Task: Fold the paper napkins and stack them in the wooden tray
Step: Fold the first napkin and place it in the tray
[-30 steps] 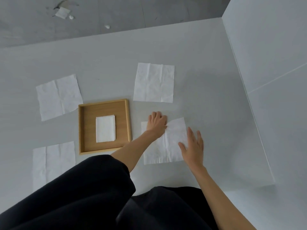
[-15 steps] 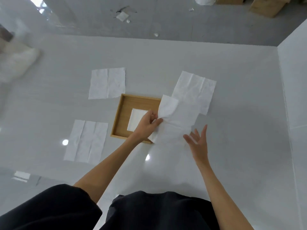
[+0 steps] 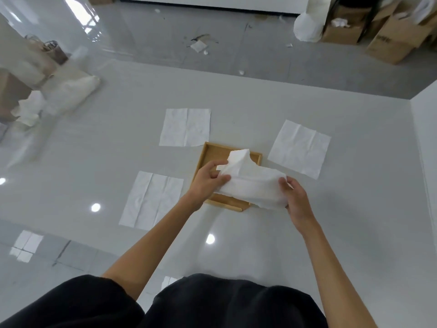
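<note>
Both hands clamp one napkin in the air over the wooden tray: left hand pinches one end, right hand the other. Risk: thin, limp paper, uneven pull likely gives a skewed fold or a tear.

Past the far edge of the table, on the grey floor: brown cardboard boxes piled at the far right corner, a white sack beside them, a paper scrap mid-floor, pale bags slumping at the left.
</note>
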A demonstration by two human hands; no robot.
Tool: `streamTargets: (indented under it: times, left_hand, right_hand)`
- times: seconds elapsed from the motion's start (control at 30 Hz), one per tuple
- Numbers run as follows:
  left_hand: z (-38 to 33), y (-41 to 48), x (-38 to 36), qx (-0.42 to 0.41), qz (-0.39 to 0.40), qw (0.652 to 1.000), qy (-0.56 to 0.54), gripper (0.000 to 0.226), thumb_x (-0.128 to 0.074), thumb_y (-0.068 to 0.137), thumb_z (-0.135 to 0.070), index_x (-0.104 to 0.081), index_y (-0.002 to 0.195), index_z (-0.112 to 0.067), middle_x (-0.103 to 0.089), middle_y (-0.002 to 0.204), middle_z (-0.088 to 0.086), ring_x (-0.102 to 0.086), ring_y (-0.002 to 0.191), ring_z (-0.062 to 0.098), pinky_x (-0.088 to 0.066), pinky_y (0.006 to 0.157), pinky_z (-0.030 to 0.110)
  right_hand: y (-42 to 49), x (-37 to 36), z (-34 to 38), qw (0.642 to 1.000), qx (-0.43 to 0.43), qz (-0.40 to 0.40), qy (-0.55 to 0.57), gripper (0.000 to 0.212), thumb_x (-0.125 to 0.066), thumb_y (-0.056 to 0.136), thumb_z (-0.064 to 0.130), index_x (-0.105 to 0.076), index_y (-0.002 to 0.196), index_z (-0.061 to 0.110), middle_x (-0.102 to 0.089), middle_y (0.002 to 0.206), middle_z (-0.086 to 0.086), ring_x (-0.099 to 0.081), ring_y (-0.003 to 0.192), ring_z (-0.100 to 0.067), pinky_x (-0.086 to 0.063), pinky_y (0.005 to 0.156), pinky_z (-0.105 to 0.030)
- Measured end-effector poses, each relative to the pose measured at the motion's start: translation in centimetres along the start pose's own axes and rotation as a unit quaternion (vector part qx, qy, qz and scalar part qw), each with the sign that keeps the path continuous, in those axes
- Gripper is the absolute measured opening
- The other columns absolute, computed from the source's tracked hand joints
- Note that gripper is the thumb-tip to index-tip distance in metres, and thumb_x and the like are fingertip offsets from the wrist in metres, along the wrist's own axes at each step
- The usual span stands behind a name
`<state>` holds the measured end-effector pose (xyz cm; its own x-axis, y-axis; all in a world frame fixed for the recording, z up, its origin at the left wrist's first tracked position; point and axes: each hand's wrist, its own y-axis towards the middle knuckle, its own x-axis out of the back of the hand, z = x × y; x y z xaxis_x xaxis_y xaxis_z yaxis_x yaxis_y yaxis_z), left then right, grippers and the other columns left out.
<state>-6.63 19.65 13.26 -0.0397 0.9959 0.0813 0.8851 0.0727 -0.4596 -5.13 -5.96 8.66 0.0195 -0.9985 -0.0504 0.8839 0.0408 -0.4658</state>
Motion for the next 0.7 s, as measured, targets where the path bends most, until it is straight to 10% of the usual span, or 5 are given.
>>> streamTargets:
  times: [0.37,0.7]
  left_hand:
    - [-3.3,-1.0,3.3,-0.024,0.091,0.995,-0.025,0.050,-0.060,0.100,-0.025,-0.045,0.147,-0.034,-0.070,0.106,0.002,-0.066,0.108,0.022,-0.053,0.101,0.043]
    - [-4.4,-0.9,6.6,-0.057,0.137,0.987,-0.060,0.044,-0.047,0.101,-0.001,-0.069,0.123,-0.032,-0.057,0.092,0.010,-0.058,0.085,0.023,-0.052,0.073,0.027]
  right_hand:
    - [-7.0,-3.3,5.9,0.975,0.152,-0.156,-0.036,0.007,-0.069,0.094,0.020,-0.066,0.098,0.015,-0.074,0.075,0.008,-0.064,0.070,-0.004,-0.049,0.063,-0.014]
    - [-7.9,-5.8,6.8,0.987,0.078,-0.143,-0.013,0.027,-0.073,0.091,0.025,-0.065,0.116,0.022,-0.079,0.097,0.001,-0.074,0.094,-0.025,-0.057,0.084,-0.049]
